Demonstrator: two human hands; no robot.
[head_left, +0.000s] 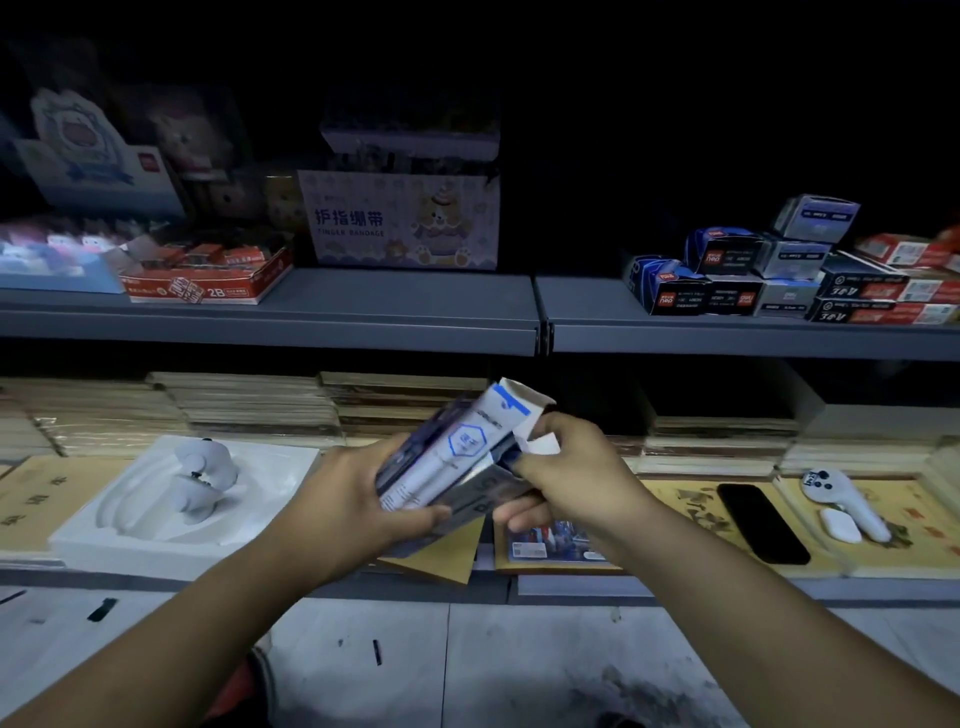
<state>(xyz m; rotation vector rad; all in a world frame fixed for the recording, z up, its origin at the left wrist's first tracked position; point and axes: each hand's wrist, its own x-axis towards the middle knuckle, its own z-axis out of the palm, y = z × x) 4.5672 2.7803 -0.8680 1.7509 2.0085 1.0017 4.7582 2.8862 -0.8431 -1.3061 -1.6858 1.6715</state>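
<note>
Carton: white and blue cardboard pack (457, 452), held in the air in front of the lower shelf and tilted, with its open end up and to the right. A darker pack seems to lie under it.
Left hand: the left hand (353, 499) has fingers and thumb curled round the carton's lower body, gripping it from the left.
Right hand: the right hand (566, 467) pinches the white end flap (543, 444) at the open end.
Step in hand: working the end flap, by the look of it. I cannot tell whether it is being opened or closed.
Doing it well: grip firmly without crushing the thin card, fold the flap along its own crease, and hold the open end uppermost so nothing slides out.
Lower shelf: stacks of notebooks (249, 405), a white moulded tray (171, 499), a black phone (761, 522) and a white handheld device (847, 501).
Upper shelf: a grey metal shelf (415, 306) carries a finger bandage box (400, 223), a red 2B pencil box (208, 283) and small blue and black boxes (727, 280).
Room: a dim shop aisle with a pale tiled floor (519, 665) that has dark marks.
</note>
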